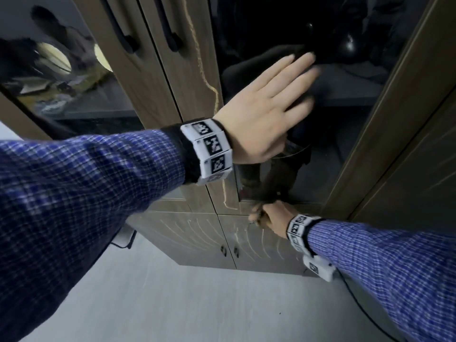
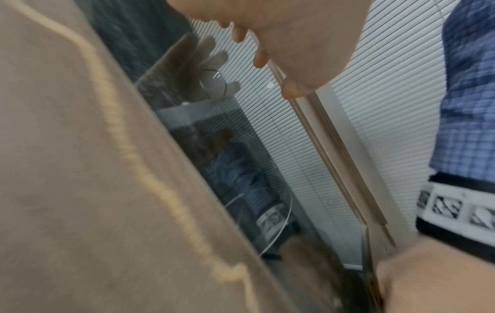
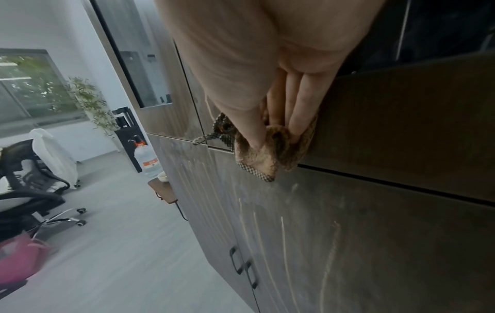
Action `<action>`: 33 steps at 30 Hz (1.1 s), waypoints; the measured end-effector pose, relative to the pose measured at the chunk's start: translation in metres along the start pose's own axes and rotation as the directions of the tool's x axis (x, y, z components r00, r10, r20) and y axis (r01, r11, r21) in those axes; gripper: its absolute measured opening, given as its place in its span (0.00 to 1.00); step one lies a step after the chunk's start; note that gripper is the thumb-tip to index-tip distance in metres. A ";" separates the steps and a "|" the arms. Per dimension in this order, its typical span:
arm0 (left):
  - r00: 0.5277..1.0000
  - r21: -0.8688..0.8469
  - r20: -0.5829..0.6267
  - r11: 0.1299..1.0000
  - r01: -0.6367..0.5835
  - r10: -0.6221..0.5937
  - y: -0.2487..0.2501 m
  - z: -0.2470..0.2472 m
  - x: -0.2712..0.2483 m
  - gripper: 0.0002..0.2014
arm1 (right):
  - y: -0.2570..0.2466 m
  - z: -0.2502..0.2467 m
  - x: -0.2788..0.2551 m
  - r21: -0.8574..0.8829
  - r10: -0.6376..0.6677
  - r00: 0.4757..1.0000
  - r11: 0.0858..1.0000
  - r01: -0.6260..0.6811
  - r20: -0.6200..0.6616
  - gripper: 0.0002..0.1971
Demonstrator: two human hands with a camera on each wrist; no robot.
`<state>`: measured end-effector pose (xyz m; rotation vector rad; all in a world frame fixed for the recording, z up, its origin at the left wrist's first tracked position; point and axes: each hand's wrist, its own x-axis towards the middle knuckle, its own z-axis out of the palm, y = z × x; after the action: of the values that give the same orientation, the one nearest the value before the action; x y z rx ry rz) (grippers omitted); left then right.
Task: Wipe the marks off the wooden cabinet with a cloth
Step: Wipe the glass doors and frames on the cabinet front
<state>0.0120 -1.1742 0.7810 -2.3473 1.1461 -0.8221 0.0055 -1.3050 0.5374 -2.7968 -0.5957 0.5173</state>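
cloth [image 1: 256,216] mostly hidden under right hand [image 1: 275,218], fingertips [image 1: 311,70] seemingly blurred

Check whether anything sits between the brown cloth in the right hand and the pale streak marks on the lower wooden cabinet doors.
Nothing visible does. The right hand grips the brown cloth against the cabinet at the seam above the lower wooden doors; the pale streak marks lie directly below on bare wood. The small black door handles sit lower, off to one side.

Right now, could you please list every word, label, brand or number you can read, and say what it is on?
No text can be read.
White wristbands: black-and-white coded squares, no letters.
Clear plastic water bottle: orange label, too blurred to read.
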 end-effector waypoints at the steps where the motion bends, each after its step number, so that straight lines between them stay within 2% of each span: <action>1: 1.000 -0.036 0.027 0.999 -0.005 0.006 -0.005 -0.008 -0.013 0.33 | 0.004 -0.001 -0.001 -0.054 0.021 0.999 0.998 -0.023 -0.028 0.12; 5: 0.995 -0.116 -0.068 0.991 0.064 -0.072 -0.041 -0.017 -0.077 0.29 | -0.009 -0.028 -0.011 -0.201 0.065 0.990 0.976 -0.089 -0.122 0.13; 7: 0.984 -0.093 -0.121 0.989 0.116 -0.127 -0.065 -0.026 -0.104 0.24 | -0.016 -0.044 -0.016 -0.262 0.066 0.985 0.959 -0.106 -0.159 0.13; 9: 0.973 -0.044 -0.146 0.984 0.174 -0.179 -0.087 -0.039 -0.124 0.24 | -0.022 -0.061 -0.024 -0.277 0.052 0.984 0.956 -0.099 -0.172 0.16; 12: 0.947 0.053 -0.151 0.954 0.295 -0.284 -0.113 -0.055 -0.137 0.29 | -0.036 -0.097 -0.043 -0.324 0.005 0.965 0.941 -0.093 -0.263 0.14; 16: 0.879 0.113 -0.129 0.873 0.474 -0.460 -0.139 -0.074 -0.135 0.46 | -0.056 -0.163 -0.072 -0.371 -0.114 0.859 0.924 -0.092 -0.499 0.13; 17: 0.867 0.112 -0.115 0.861 0.497 -0.485 -0.143 -0.079 -0.132 0.51 | -0.063 -0.184 -0.080 -0.343 -0.146 0.809 0.936 -0.073 -0.569 0.13; 18: 0.857 0.116 -0.105 0.850 0.514 -0.504 -0.147 -0.083 -0.129 0.54 | -0.070 -0.207 -0.088 -0.306 -0.178 0.736 0.951 -0.043 -0.653 0.13; 21: 0.833 0.132 -0.105 0.823 0.553 -0.543 -0.156 -0.092 -0.118 0.62 | -0.100 -0.283 -0.111 -0.251 -0.252 0.428 0.966 0.060 -0.868 0.11; 23: 0.830 0.167 -0.080 0.814 0.557 -0.552 -0.160 -0.094 -0.112 0.66 | -0.128 -0.336 -0.122 -0.279 -0.302 0.220 0.952 0.129 -0.928 0.10; 25: 0.831 0.223 -0.047 0.805 0.549 -0.554 -0.160 -0.094 -0.110 0.68 | -0.158 -0.385 -0.130 -0.334 -0.349 0.084 0.929 0.157 -0.933 0.10; 26: 0.830 0.239 -0.039 0.801 0.548 -0.556 -0.160 -0.092 -0.110 0.69 | -0.173 -0.407 -0.131 -0.368 -0.379 0.048 0.917 0.152 -0.924 0.10; 27: 0.828 0.244 -0.036 0.799 0.550 -0.559 -0.160 -0.091 -0.110 0.69 | -0.187 -0.426 -0.128 -0.400 -0.409 0.039 0.906 0.136 -0.912 0.11; 28: 0.828 0.242 -0.040 0.799 0.551 -0.559 -0.161 -0.089 -0.111 0.69 | -0.200 -0.441 -0.123 -0.431 -0.439 0.062 0.896 0.109 -0.897 0.13; 29: 0.831 0.237 -0.047 0.802 0.549 -0.555 -0.161 -0.088 -0.112 0.70 | -0.211 -0.452 -0.117 -0.463 -0.469 0.117 0.883 0.075 -0.876 0.16; 31: 0.838 0.235 -0.052 0.809 0.538 -0.543 -0.162 -0.088 -0.115 0.69 | -0.225 -0.460 -0.102 -0.528 -0.506 0.267 0.849 -0.013 -0.820 0.24; 32: 0.842 0.236 -0.053 0.812 0.534 -0.537 -0.162 -0.088 -0.116 0.68 | -0.227 -0.457 -0.095 -0.563 -0.522 0.313 0.825 -0.053 -0.794 0.27; 33: 0.845 0.233 -0.059 0.816 0.529 -0.531 -0.163 -0.088 -0.117 0.67 | -0.225 -0.451 -0.089 -0.604 -0.549 0.337 0.793 -0.080 -0.765 0.29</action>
<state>-0.0105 -0.9927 0.9024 -2.4754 0.3350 -1.0609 0.0246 -1.2118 1.0404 -2.6873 -0.9258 -1.5181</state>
